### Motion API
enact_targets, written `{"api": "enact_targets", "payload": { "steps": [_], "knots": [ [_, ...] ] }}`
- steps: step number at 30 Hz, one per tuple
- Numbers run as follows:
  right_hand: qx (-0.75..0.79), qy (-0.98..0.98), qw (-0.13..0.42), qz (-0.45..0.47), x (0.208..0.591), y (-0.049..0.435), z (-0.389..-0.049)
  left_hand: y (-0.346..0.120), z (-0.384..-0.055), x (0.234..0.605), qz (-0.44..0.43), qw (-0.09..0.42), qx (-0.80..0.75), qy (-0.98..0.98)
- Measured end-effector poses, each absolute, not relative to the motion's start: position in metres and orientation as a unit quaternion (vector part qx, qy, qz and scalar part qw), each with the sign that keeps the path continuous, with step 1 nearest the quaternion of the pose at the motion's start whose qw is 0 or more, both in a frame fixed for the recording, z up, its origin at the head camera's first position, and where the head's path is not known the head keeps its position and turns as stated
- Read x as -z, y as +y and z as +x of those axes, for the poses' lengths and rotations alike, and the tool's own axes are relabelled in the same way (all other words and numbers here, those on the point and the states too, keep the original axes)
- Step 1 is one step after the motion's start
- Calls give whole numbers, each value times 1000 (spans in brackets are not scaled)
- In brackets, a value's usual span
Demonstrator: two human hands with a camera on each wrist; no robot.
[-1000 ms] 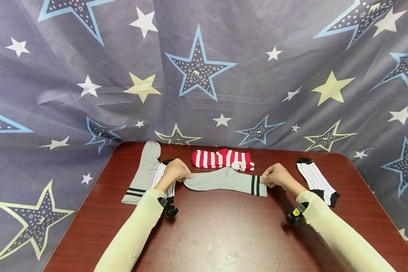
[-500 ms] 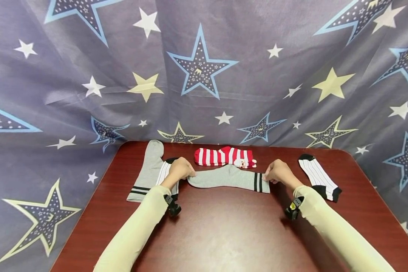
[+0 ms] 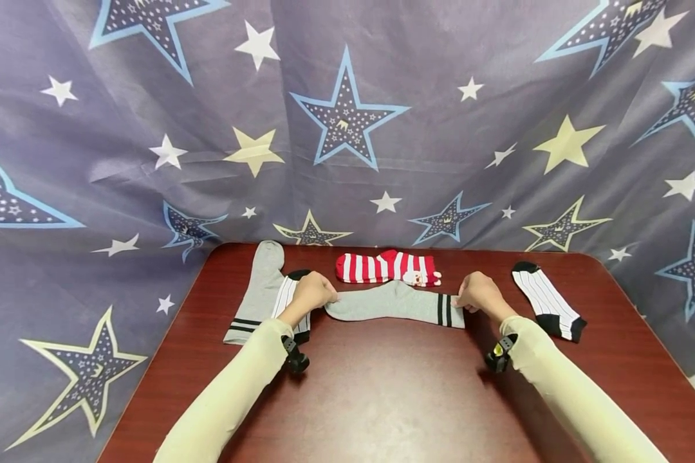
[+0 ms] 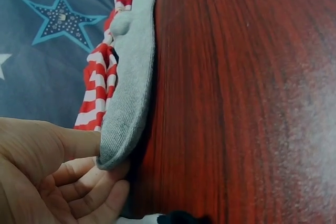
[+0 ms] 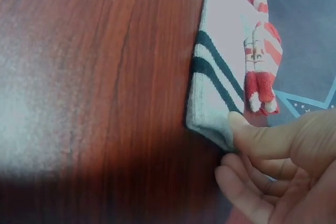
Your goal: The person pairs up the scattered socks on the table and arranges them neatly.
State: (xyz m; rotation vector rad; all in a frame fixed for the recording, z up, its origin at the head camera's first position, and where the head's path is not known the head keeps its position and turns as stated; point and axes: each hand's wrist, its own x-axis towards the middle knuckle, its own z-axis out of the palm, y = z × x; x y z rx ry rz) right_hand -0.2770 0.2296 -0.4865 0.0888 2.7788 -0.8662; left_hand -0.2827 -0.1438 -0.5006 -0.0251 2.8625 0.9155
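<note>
A grey sock (image 3: 394, 302) with two black stripes lies stretched sideways across the table between both hands. Its toe end is pinched by my left hand (image 3: 311, 294); in the left wrist view the thumb lies over the grey toe (image 4: 123, 124) with the other fingers beneath. My right hand (image 3: 478, 294) pinches the cuff corner, and the right wrist view shows the thumb on the cuff (image 5: 210, 114) beyond the stripes. Just behind it lies a red and white striped sock (image 3: 376, 268) with a small face figure near its cuff.
Left of the hands, a second grey sock (image 3: 260, 276) lies beside a white sock (image 3: 286, 294) with black ends, partly hidden by the left hand. Another black-and-white sock (image 3: 544, 296) lies at the right. The brown table (image 3: 382, 399) meets a star-patterned cloth (image 3: 347, 186) behind.
The view has shifted slightly, so everything sits a little further right in the picture. Both hands keep their pinch on the grey sock, which stays in nearly the same place.
</note>
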Motion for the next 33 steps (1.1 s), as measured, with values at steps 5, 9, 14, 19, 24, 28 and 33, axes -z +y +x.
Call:
{"api": "enact_targets", "payload": {
  "steps": [5,9,14,19,24,28,33],
  "knots": [
    [318,938,132,42,493,232,-275,-145,-275,504,15,53,-306,950],
    [318,936,144,42,495,232,-270,-146,-271,503,29,49,-300,952],
    [322,932,159,46,493,232,-266,-147,-267,498,44,50,-300,952],
    [331,930,157,38,484,233,-265,-148,-265,491,45,55,-309,948],
    [302,943,139,23,474,233,-266,-152,-266,482,39,60,-325,943],
    [266,961,80,2,464,228,-267,-161,-268,474,20,69,-367,927],
    [328,944,13,-29,454,205,-269,-181,-272,460,-9,99,-464,880]
  ]
}}
